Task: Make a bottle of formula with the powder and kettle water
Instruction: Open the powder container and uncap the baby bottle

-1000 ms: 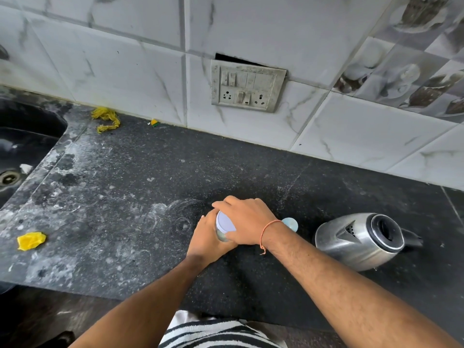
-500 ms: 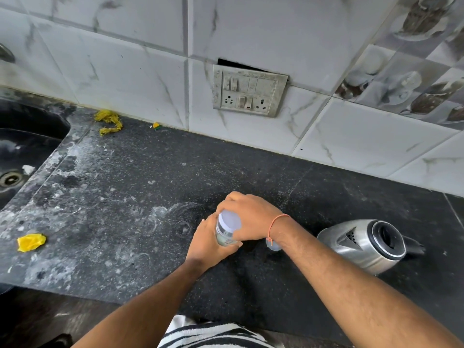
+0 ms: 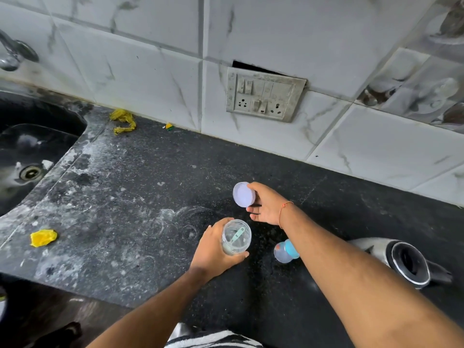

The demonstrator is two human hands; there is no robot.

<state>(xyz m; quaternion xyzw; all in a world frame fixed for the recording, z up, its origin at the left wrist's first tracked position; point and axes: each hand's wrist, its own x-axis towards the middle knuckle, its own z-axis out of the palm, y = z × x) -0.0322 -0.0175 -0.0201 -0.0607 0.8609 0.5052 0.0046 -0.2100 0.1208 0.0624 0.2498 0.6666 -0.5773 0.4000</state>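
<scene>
On a dark, dusty kitchen counter (image 3: 125, 197), just left of a steel kettle (image 3: 401, 262), a person works over an open powder jar (image 3: 236, 237); the left hand (image 3: 216, 252) wraps around the jar's side, fingers and thumb curled tight on it, and a small green scoop (image 3: 238, 236) lies inside on the white powder; the right hand (image 3: 266, 204), behind the jar and further from the kettle's front, pinches the jar's pale lid (image 3: 244, 194) by its rim, the other fingers loosely spread below; the baby bottle (image 3: 286, 251), with a blue collar, sits between the jar and the kettle, partly hidden under the right forearm, and whether it stands or leans I cannot tell; the kettle looks tipped towards the camera with its round lid facing up, though the wide lens may exaggerate this.

The likely trouble from here: the forearm passes right over the bottle, so drawing it back low could knock the bottle down; the open jar, gripped from one side, could tilt and spill powder; the lid set face down on the gritty counter would pick up dirt.
</scene>
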